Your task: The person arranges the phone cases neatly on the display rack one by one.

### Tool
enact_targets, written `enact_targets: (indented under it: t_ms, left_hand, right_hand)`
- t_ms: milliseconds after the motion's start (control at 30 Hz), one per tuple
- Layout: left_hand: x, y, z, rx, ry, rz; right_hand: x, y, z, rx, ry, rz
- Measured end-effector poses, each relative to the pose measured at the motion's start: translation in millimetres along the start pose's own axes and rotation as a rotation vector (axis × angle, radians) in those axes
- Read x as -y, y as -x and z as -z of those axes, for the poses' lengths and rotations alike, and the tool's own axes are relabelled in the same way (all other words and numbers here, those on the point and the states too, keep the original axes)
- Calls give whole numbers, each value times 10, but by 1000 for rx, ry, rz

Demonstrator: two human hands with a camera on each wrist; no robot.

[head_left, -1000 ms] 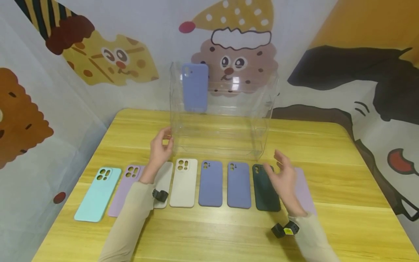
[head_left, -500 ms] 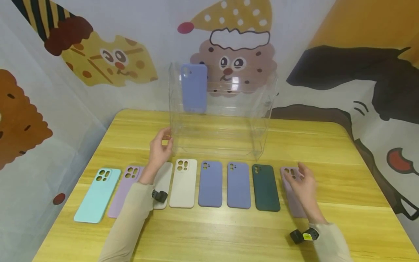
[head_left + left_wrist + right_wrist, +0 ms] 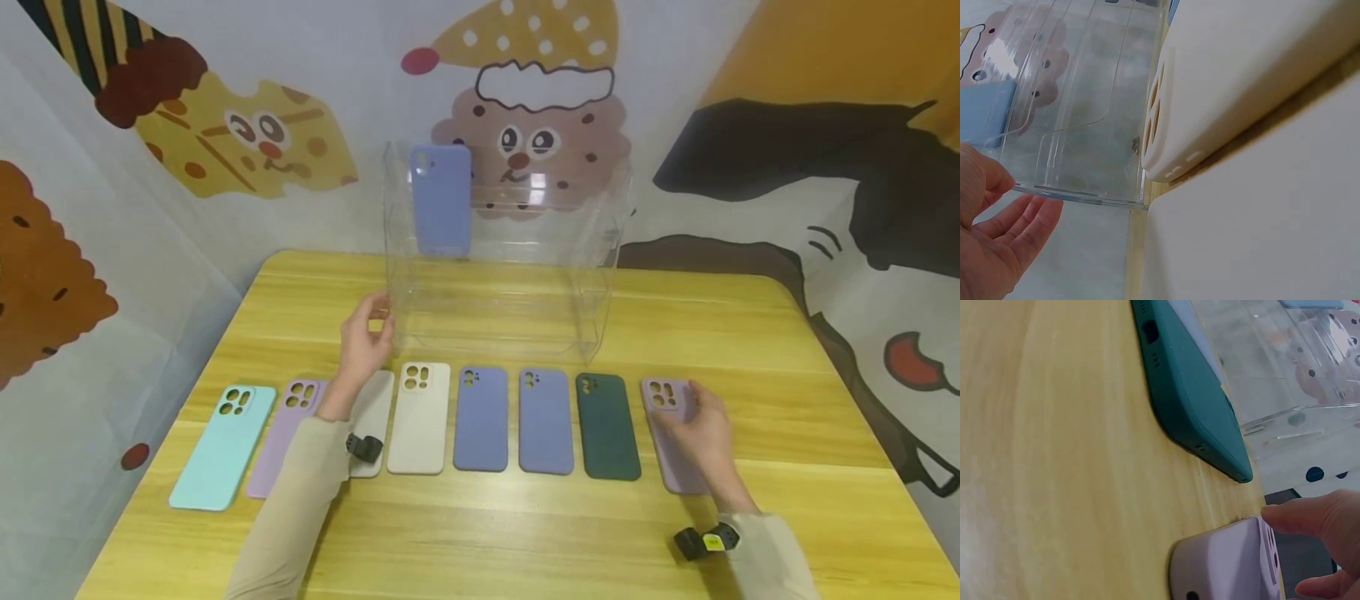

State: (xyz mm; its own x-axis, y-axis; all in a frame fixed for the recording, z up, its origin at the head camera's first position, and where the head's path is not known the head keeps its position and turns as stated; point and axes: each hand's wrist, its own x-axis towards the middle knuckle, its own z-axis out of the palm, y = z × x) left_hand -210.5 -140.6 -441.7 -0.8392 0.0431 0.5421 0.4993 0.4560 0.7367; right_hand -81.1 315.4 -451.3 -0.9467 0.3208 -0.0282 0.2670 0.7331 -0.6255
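In the head view my left hand [image 3: 365, 343] is at the left side of a clear plastic display rack [image 3: 495, 342]. The left wrist view shows its thumb and fingers pinching the rack's side wall edge. A periwinkle phone case [image 3: 442, 200] stands in the rack's upper left. My right hand [image 3: 705, 425] is over a pale purple phone case [image 3: 678, 475] lying at the row's right end. In the right wrist view a fingertip [image 3: 1272, 515] appears to touch that case's corner; the other visible finger seems apart from it.
On the wooden table [image 3: 480, 542] the row also has a dark green case [image 3: 609, 429], two periwinkle cases [image 3: 482, 425], a cream case [image 3: 418, 429], a white case [image 3: 375, 425], another purple case [image 3: 281, 433] and a mint case [image 3: 223, 450]. A cartoon-printed cloth [image 3: 300, 50] hangs behind.
My right hand has moved right and downward from above the dark green case to the purple case at the row's end. The left hand stays at the rack's side.
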Motion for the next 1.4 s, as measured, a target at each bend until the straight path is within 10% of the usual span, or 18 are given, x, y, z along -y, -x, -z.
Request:
enact_targets:
  t_ms: [833,1400]
  left_hand:
    - [-4,-6,8,-7,-3,-8]
    - [18,-10,0,-4,10,-10]
  right_hand:
    - [60,-62,13,79,161,-20]
    - [256,-179,195,-73,82,90]
